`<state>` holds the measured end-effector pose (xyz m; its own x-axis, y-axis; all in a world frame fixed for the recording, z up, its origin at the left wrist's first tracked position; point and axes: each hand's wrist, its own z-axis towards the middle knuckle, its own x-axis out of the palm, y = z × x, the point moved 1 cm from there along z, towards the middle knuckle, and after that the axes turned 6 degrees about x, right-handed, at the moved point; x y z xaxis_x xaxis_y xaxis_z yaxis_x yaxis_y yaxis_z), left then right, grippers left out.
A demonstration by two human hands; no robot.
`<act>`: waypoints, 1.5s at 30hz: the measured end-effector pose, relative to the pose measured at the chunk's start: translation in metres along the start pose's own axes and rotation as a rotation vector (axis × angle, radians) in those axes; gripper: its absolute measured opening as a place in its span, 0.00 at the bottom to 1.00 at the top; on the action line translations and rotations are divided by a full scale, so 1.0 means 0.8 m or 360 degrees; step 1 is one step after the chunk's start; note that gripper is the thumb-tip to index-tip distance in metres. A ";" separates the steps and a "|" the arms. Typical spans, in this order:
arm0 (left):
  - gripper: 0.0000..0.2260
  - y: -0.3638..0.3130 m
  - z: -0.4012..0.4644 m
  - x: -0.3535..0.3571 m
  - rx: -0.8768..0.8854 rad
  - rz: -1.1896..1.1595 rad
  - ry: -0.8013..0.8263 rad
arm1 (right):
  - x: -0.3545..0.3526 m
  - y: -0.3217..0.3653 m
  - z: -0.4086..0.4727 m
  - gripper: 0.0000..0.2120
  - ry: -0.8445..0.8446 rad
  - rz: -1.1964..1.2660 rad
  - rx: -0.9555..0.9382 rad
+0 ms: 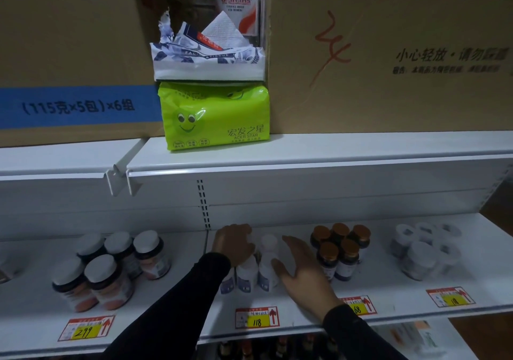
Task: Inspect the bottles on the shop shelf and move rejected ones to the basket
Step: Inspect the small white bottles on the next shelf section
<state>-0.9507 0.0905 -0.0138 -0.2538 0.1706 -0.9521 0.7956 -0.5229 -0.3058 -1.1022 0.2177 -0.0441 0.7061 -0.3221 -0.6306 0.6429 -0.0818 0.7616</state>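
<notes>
The person works at the middle of the lower shelf (361,293), among a small cluster of white bottles (247,275) above the price tag (257,317) marked 118. The left hand (234,244) reaches to the back of the cluster with its fingers curled over a bottle top, apparently gripping it, though the dim light and blur leave the hold uncertain. The right hand (302,269) lies beside the cluster with fingers fairly straight and spread, touching the side of the tall white bottle (269,251); it grasps nothing.

As for progress, the checking looks to be underway rather than finished. The jars with white lids (111,271) at left, the 5 dark bottles with brown caps (341,246) at right, and the wrapped white jars (427,251) further right all stand in tidy groups, seemingly undisturbed. No basket is in view, so whether any rejects have gone into it cannot be told. The white cluster needs finishing, and probably the neighbouring groups too.
</notes>
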 end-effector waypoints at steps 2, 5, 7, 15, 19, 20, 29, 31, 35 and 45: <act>0.22 -0.001 -0.001 -0.002 0.0006 -0.0046 -0.0033 | -0.003 0.002 -0.001 0.27 0.0010 0.0000 0.0002; 0.21 -0.001 -0.006 -0.015 0.0004 -0.0186 -0.0140 | -0.004 0.006 -0.001 0.24 -0.0011 0.0043 -0.0039; 0.20 0.000 -0.013 -0.029 0.0003 -0.0314 -0.0255 | -0.002 0.011 0.000 0.22 -0.0055 0.0047 -0.0043; 0.16 0.004 -0.051 -0.070 0.0096 -0.0863 -0.0522 | 0.007 0.059 -0.001 0.19 -0.0041 0.0135 -0.0102; 0.14 0.006 -0.064 -0.077 0.0062 -0.0987 -0.0540 | 0.015 0.084 -0.008 0.23 0.0065 0.0280 -0.0152; 0.14 0.007 -0.066 -0.078 0.0046 -0.1022 -0.0547 | 0.019 0.087 -0.009 0.23 0.0090 0.0333 -0.0139; 0.10 0.012 -0.085 -0.083 -0.0073 -0.1433 -0.0452 | 0.029 0.106 -0.020 0.17 0.0274 0.0716 -0.0049; 0.10 0.013 -0.089 -0.082 -0.0079 -0.1497 -0.0433 | 0.029 0.107 -0.023 0.17 0.0328 0.0732 -0.0035; 0.20 0.007 -0.096 -0.083 -0.0127 -0.1717 -0.0407 | 0.029 0.111 -0.030 0.19 0.0317 0.0670 -0.0035; 0.16 -0.006 -0.109 -0.086 -0.0074 -0.1949 -0.0360 | 0.020 0.113 -0.042 0.20 0.0292 0.0793 -0.0002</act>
<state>-0.8892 0.1541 0.0532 -0.9268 0.3749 -0.0220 -0.0131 -0.0910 -0.9958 -1.0226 0.2364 0.0095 0.9663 -0.1514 -0.2082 0.2165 0.0405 0.9754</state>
